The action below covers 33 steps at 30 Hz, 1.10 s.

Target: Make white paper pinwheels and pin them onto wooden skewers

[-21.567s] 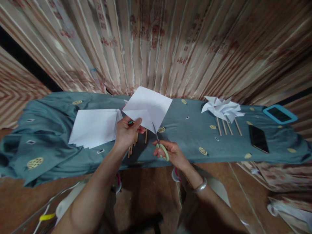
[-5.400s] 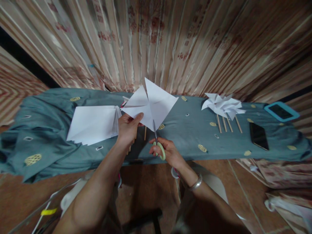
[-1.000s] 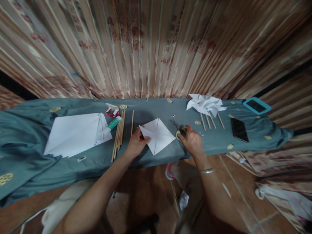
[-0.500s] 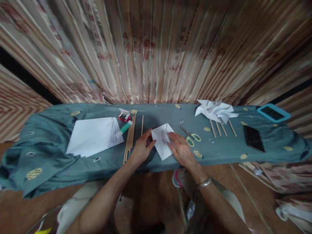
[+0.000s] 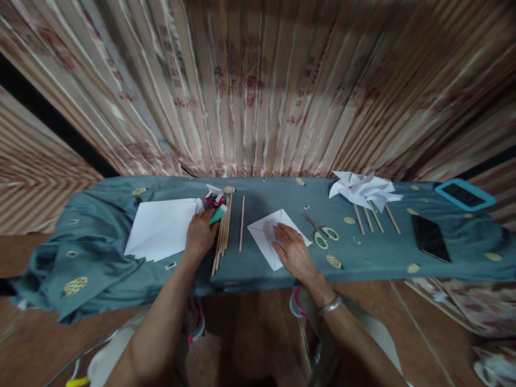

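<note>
A white square of paper with cut lines running in from its corners lies turned on the cloth in front of me. My right hand rests on its right part, fingers stretched out and open. Over at the paper stack, my left hand has its fingers closed round the lower end of a green glue stick, whose white end points up and right. The fingertips are partly hidden. Beside that hand lie several wooden sticks, with one single stick apart from them.
A stack of white paper lies left, a small red box behind. Scissors with yellow-green handles lie right of the square. Further right are white paper pinwheels on sticks, a black phone and a blue-framed tablet.
My left hand has left the square's edge and moved left onto the glue stick. My right hand stays on the square, which now sits turned slightly. The whole view has shifted a little.
</note>
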### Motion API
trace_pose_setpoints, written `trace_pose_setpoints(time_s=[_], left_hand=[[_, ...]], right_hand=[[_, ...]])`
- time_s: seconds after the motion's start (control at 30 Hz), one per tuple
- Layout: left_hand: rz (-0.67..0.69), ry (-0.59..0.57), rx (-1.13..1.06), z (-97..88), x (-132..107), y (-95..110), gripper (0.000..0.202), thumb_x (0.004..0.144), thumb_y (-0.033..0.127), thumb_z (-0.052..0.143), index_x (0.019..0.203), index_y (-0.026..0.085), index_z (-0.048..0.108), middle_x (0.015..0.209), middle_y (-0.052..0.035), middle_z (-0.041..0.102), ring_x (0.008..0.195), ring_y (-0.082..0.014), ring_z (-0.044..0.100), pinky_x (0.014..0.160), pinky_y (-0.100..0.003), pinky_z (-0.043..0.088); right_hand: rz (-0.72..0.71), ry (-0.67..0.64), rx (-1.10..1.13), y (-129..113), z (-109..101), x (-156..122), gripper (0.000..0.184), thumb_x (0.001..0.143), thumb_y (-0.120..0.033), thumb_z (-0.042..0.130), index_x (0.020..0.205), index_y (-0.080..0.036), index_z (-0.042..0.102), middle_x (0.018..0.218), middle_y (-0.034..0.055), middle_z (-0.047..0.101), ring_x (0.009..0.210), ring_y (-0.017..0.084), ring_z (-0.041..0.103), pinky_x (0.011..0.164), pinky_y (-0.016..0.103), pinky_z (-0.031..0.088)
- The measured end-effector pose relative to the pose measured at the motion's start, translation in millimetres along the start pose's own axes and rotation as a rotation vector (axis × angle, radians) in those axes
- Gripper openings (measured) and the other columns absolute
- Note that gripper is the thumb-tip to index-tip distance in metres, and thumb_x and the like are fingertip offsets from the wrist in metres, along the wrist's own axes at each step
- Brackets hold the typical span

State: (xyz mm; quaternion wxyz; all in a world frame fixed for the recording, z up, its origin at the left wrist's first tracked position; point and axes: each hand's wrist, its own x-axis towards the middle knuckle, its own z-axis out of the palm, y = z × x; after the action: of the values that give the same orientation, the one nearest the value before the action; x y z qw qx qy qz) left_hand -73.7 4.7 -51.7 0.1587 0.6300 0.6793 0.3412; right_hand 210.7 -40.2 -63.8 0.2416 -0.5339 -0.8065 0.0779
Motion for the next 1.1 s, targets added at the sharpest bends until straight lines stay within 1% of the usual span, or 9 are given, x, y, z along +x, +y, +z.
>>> trace_pose_setpoints(time_s=[0.1, 0.17, 0.27, 0.4, 0.53, 0.67, 0.77, 0.9, 1.1], left_hand=[[-0.057, 0.030, -0.090, -0.8, 0, 8, 0.037, 0.074, 0.024, 0.060, 0.108, 0.017, 0.071, 0.101, -0.0119, 0.073, 0.098, -0.0314, 0.064, 0.092, -0.042, 0.046], [-0.152, 0.034, -0.335, -1.0, -4, 21, 0.039, 0.070, 0.030, 0.066, 0.107, 0.018, 0.072, 0.093, -0.0066, 0.075, 0.088, -0.0267, 0.066, 0.085, -0.038, 0.049], [-0.255, -0.101, -0.897, 0.6, -16, 51, 0.046, 0.059, 0.034, 0.080, 0.101, 0.017, 0.074, 0.093, -0.0054, 0.076, 0.091, -0.0238, 0.067, 0.087, -0.036, 0.049], [-0.404, -0.305, -1.250, 7.3, -35, 84, 0.043, 0.054, 0.034, 0.087, 0.091, 0.017, 0.074, 0.090, -0.0069, 0.076, 0.083, -0.0210, 0.070, 0.077, -0.033, 0.052], [-0.492, -0.432, -1.356, 19.6, -47, 103, 0.042, 0.054, 0.030, 0.089, 0.091, 0.015, 0.074, 0.086, -0.0069, 0.076, 0.076, -0.0190, 0.070, 0.068, -0.029, 0.054], [-0.548, -0.587, -1.406, 30.9, -57, 113, 0.043, 0.061, 0.028, 0.086, 0.100, 0.016, 0.073, 0.081, -0.0056, 0.074, 0.062, -0.0143, 0.066, 0.061, -0.026, 0.054], [-0.587, -0.620, -1.445, 34.5, -60, 117, 0.033, 0.064, 0.027, 0.084, 0.093, 0.015, 0.074, 0.074, -0.0037, 0.070, 0.057, -0.0102, 0.060, 0.054, -0.021, 0.049], [-0.583, -0.637, -1.451, 36.9, -62, 120, 0.028, 0.062, 0.029, 0.086, 0.081, 0.013, 0.073, 0.070, -0.0031, 0.067, 0.057, -0.0092, 0.056, 0.051, -0.019, 0.044], [-0.521, -0.652, -1.341, 40.4, -67, 123, 0.043, 0.067, 0.054, 0.078, 0.077, 0.013, 0.071, 0.071, -0.0085, 0.071, 0.050, -0.0091, 0.051, 0.046, -0.021, 0.040]], right_hand=[[0.016, 0.033, 0.081, -5, -3, 2, 0.042, 0.094, -0.027, 0.046, 0.133, -0.015, 0.058, 0.136, 0.0178, 0.060, 0.128, 0.031, 0.054, 0.108, 0.053, 0.043], [0.040, 0.052, 0.170, -11, -6, 4, 0.040, 0.095, -0.027, 0.045, 0.131, -0.018, 0.060, 0.134, 0.0162, 0.062, 0.127, 0.030, 0.055, 0.109, 0.052, 0.042], [0.115, 0.054, 0.374, -24, -11, 6, 0.037, 0.094, -0.031, 0.047, 0.124, -0.019, 0.064, 0.127, 0.0145, 0.067, 0.122, 0.028, 0.060, 0.107, 0.049, 0.044], [0.285, 0.022, 0.756, -40, -13, 11, 0.032, 0.090, -0.039, 0.056, 0.114, -0.022, 0.069, 0.115, 0.0099, 0.072, 0.103, 0.024, 0.068, 0.097, 0.042, 0.052], [0.393, 0.059, 1.105, -42, -16, 19, 0.039, 0.083, -0.052, 0.064, 0.105, -0.022, 0.071, 0.107, 0.0071, 0.074, 0.102, 0.022, 0.066, 0.097, 0.038, 0.050], [0.501, -0.057, 1.427, -36, -26, 25, 0.043, 0.072, -0.058, 0.073, 0.092, -0.020, 0.073, 0.084, 0.0020, 0.071, 0.080, 0.016, 0.064, 0.081, 0.029, 0.053], [0.550, -0.059, 1.509, -34, -31, 25, 0.041, 0.061, -0.049, 0.083, 0.089, -0.021, 0.072, 0.082, -0.0001, 0.070, 0.074, 0.013, 0.061, 0.076, 0.026, 0.052], [0.595, -0.087, 1.559, -33, -30, 22, 0.036, 0.060, -0.043, 0.085, 0.086, -0.020, 0.073, 0.079, -0.0009, 0.069, 0.067, 0.011, 0.057, 0.070, 0.025, 0.050], [0.675, 0.029, 1.709, -17, -28, 24, 0.031, 0.064, -0.041, 0.084, 0.084, -0.021, 0.072, 0.092, 0.0026, 0.074, 0.074, 0.014, 0.063, 0.066, 0.026, 0.053]])
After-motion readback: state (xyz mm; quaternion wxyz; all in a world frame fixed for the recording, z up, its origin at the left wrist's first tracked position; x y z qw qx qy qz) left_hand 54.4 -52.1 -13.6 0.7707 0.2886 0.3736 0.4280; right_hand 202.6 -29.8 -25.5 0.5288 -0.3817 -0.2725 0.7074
